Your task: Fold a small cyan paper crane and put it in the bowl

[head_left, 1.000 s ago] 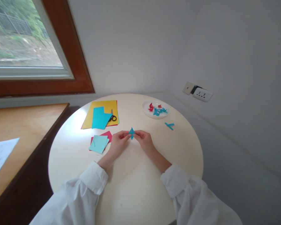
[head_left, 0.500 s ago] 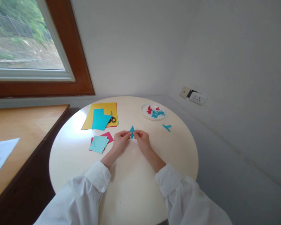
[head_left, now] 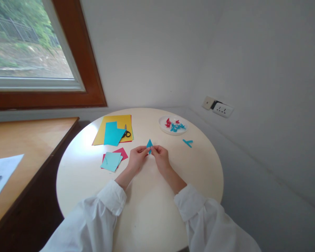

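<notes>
Between both hands is a small blue piece of folded paper (head_left: 149, 142), diamond-shaped with its point upward. My left hand (head_left: 138, 157) pinches its left side, thumb and fingers closed. On the other side my right hand (head_left: 160, 156) grips it the same way, the two thumbs nearly meeting over its middle. The fingertips hide part of the lower half. Left of my left hand lie light-blue paper squares (head_left: 110, 162) on top of pink paper (head_left: 122, 153). Folded red and blue paper shapes (head_left: 176, 127) rest in a round white dish (head_left: 162, 129) beyond my right hand.
Black-handled scissors (head_left: 127, 133) lie on yellow sheets (head_left: 99, 134) beside blue paper (head_left: 110, 134) at the back left. Blue paper strips (head_left: 188, 143) lie right of my hands on the round table (head_left: 152, 210). A wooden desk (head_left: 42, 140) stands to the left, walls behind and right.
Both thumbs have shifted slightly on the blue folded paper, covering more of its middle and lower part. The whole view has moved a little; the other things stay put.
</notes>
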Tool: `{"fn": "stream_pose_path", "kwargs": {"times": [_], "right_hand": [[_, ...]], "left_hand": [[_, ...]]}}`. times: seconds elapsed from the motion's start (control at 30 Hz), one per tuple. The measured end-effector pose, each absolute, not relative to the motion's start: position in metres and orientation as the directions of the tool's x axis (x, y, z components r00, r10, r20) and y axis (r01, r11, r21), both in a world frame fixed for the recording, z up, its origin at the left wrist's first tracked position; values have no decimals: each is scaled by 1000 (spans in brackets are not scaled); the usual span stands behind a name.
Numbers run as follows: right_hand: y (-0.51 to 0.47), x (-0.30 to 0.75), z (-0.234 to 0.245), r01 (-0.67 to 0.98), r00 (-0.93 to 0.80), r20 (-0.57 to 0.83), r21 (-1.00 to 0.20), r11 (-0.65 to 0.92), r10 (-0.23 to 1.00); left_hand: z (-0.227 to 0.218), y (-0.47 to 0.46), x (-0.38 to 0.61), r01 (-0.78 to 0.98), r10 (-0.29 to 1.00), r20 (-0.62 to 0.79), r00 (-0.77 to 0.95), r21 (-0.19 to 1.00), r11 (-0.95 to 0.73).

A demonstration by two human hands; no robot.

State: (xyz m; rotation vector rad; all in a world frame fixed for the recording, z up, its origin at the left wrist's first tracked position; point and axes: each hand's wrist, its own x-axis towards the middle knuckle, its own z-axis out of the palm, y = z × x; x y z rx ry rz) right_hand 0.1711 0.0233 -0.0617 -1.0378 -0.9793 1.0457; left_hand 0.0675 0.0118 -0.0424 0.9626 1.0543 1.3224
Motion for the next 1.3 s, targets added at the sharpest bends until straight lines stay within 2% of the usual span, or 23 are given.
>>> {"fn": "stream_pose_path", "kwargs": {"times": [0.17, 0.3, 0.5, 0.6, 0.8, 0.93, 1.07, 1.3], "right_hand": [[22, 168, -61, -308, 172, 51, -946, 103, 984], [21, 168, -57, -377, 117, -8, -925, 37, 993], [22, 174, -55, -304, 72, 76, -948, 95, 994], [21, 175, -54, -295, 110, 102, -947, 130, 989], [18, 175, -48, -371, 105, 42, -925, 79, 994], [19, 178, -47, -310, 130, 74, -944, 111, 989], [20, 181, -50, -260, 183, 104, -954, 150, 978], [18, 179, -46, -366, 194, 62, -921, 131, 979]], "left_hand": [[-42, 12, 66, -129, 999, 11, -34, 992, -16], [-41, 13, 61, -37, 999, 4, -40, 999, -5], [-41, 12, 62, 62, 992, 46, 114, 997, -53], [-39, 10, 63, 29, 988, 46, 146, 998, -51], [-30, 6, 61, -41, 990, 67, 125, 997, -63], [-31, 5, 61, -53, 986, 90, 141, 995, -84], [-33, 5, 61, -104, 985, 32, 168, 994, -15], [-30, 3, 61, -22, 985, 71, 155, 997, -68]]}}
